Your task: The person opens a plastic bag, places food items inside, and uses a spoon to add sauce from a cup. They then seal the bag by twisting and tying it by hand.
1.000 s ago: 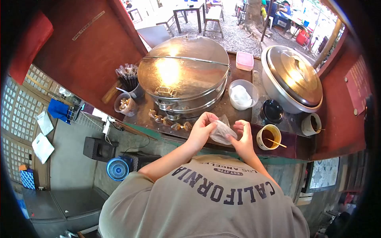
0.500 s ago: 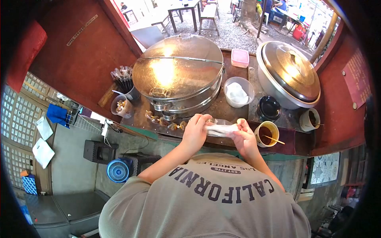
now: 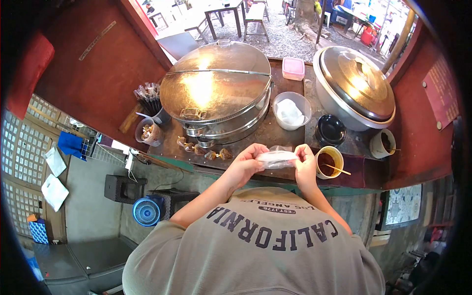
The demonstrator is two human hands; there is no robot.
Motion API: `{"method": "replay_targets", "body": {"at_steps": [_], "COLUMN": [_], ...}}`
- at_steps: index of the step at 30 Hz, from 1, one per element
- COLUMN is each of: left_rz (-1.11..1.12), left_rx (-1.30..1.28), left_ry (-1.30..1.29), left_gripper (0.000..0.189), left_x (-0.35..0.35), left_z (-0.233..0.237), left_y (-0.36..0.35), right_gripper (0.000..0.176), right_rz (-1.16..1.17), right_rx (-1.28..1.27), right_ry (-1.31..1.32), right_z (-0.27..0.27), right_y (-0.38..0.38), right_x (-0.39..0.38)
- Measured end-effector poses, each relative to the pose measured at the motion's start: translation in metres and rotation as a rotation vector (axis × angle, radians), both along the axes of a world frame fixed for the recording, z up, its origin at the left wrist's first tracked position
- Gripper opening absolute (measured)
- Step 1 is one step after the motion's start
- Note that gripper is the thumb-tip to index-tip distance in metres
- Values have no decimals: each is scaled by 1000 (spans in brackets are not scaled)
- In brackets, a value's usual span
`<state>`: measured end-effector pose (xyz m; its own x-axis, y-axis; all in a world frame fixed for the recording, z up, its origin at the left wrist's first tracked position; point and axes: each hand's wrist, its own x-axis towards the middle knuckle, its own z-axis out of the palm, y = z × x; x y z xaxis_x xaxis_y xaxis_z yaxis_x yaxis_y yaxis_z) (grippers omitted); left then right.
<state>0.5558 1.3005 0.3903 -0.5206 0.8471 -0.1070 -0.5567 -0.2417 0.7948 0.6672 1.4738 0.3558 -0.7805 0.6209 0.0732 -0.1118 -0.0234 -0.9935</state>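
Note:
A clear plastic bag (image 3: 277,158) with something white inside is stretched between my two hands over the counter's front edge. My left hand (image 3: 247,164) grips its left end, fingers closed. The other end is pinched by my right hand (image 3: 306,166). Just right of that hand stands a tub of brown sauce (image 3: 330,162) with a stick leaning in it. Beyond the bag is a clear plastic bowl (image 3: 292,111) holding a white plastic bundle. Small tied bags of brown sauce (image 3: 211,155) lie to the left of my left hand.
A large round metal steamer (image 3: 216,93) and a lidded pot (image 3: 355,88) take up the counter's back. Black bowls (image 3: 330,130), another sauce tub (image 3: 382,143), a pink-lidded box (image 3: 293,68) and a cup (image 3: 149,132) stand around. Red side walls (image 3: 98,54) flank the counter.
The bag has turned a little and its white content looks more bunched. My left hand's fingers have shifted lower around its end. The view has moved slightly.

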Motion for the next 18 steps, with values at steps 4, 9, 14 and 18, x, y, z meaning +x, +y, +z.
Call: {"method": "replay_targets", "body": {"at_steps": [4,9,14,18], "left_rz": [285,662,629,569], "left_rx": [-326,-484,-473,-441], "left_ry": [425,763,1010,1454], "left_gripper": [25,26,30,29], "left_x": [3,6,9,8], "left_z": [-7,8,20,14], "left_y": [6,14,9,6], "right_gripper": [25,17,17,20], "right_rz": [8,-36,-105,-156], "right_rx": [148,832,995,1072], "right_ry": [109,162,-11,-88], "right_z": [10,23,38,29], "right_y": [-13,-17,-20,-18], "right_x": [6,9,7,4]}}
